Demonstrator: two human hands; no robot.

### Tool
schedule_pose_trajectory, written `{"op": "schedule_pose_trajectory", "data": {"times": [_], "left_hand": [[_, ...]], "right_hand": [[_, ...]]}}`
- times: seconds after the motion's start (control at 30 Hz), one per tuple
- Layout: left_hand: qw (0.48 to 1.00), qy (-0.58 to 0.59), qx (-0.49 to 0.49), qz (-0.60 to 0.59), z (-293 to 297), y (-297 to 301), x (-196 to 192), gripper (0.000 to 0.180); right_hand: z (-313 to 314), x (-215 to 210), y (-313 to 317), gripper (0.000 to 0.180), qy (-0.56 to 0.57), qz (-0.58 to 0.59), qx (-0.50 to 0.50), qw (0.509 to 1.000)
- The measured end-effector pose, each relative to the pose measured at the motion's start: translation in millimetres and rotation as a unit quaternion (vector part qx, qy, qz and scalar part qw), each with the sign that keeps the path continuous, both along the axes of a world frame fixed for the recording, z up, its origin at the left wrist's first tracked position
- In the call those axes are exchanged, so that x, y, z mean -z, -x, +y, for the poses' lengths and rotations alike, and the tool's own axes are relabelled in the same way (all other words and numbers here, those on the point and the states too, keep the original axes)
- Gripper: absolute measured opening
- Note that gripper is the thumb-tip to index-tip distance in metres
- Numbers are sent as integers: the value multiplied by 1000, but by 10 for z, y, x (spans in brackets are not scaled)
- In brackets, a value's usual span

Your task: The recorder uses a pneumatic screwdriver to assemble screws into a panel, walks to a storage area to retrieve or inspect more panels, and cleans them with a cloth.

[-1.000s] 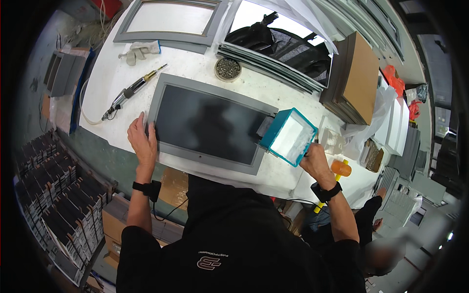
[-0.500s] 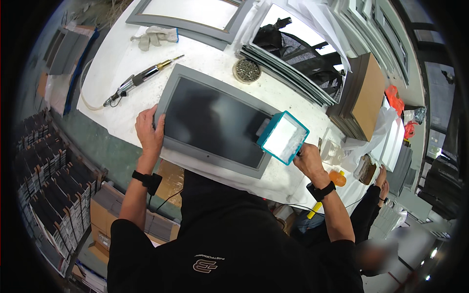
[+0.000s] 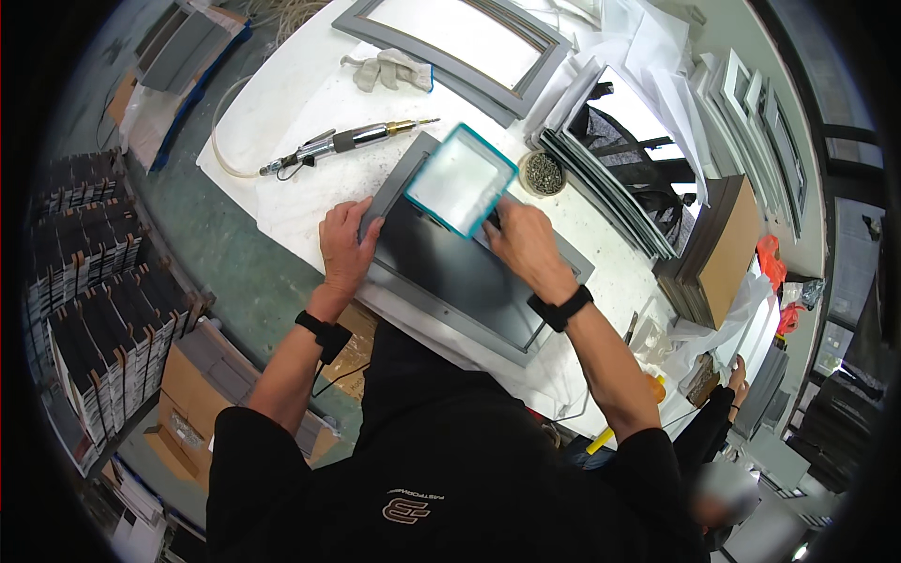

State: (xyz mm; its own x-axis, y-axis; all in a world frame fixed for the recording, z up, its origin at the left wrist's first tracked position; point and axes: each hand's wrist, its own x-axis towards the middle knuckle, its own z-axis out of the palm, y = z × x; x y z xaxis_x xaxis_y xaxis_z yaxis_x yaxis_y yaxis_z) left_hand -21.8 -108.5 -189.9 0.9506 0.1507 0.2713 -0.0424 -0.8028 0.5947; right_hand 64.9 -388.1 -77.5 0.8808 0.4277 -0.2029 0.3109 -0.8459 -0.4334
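A grey-framed dark glass panel point(image 3: 460, 277) lies aslant on the white table in front of me. My left hand point(image 3: 345, 246) grips its left edge, the thumb on the frame and the fingers along the outside. In my right hand point(image 3: 527, 246) is the dark handle of a rectangular tool with a teal rim and a whitish face point(image 3: 460, 180). I cannot tell its exact kind. It is over the panel's far left part and hides that corner; whether it touches the glass is unclear.
Beyond the panel lie a powered screwdriver point(image 3: 347, 141), a grey-white glove point(image 3: 389, 69), a tub of screws point(image 3: 542, 174) and an empty grey frame point(image 3: 450, 42). Stacked glass panels point(image 3: 610, 169) and brown boards point(image 3: 709, 253) stand at right. Another person's hand point(image 3: 738, 380) reaches in at far right.
My right hand has carried the teal-rimmed tool from the panel's right end to its far left part. My left hand stays on the left edge. The whole view has shifted.
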Motion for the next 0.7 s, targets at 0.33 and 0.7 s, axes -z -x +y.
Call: {"op": "schedule_pose_trajectory", "data": {"times": [0.33, 0.7], "left_hand": [[1000, -2, -8, -15, -2, 34, 59, 38], [1000, -12, -10, -5, -4, 59, 112, 37]], "right_hand": [[-1048, -332, 523, 16, 13, 12, 22, 1000], [-2060, -391, 2196, 16, 70, 70, 101, 990]]}}
